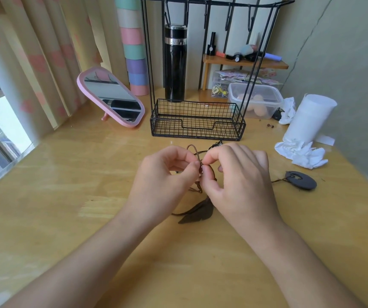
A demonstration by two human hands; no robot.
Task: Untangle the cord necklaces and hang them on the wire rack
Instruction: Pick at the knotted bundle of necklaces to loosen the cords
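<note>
A tangle of brown cord necklaces (pixel 197 153) lies at the middle of the wooden table. My left hand (pixel 167 172) and my right hand (pixel 238 176) meet over it, each pinching the cord between thumb and forefinger at the knot. A brown leaf-shaped pendant (pixel 197 213) rests on the table below the hands. One cord runs right to a dark oval pendant (pixel 300 180). The black wire rack (pixel 197 117) stands behind, its basket and hooks (pixel 228 17) bare. Much of the tangle is hidden by my fingers.
A pink mirror (pixel 111 96) leans at the back left. A black flask (pixel 175 63) stands behind the rack. At the right are a white paper roll (pixel 307 117), crumpled tissue (pixel 300 153), a clear plastic box (pixel 255 100) and a small wooden shelf (pixel 245 62).
</note>
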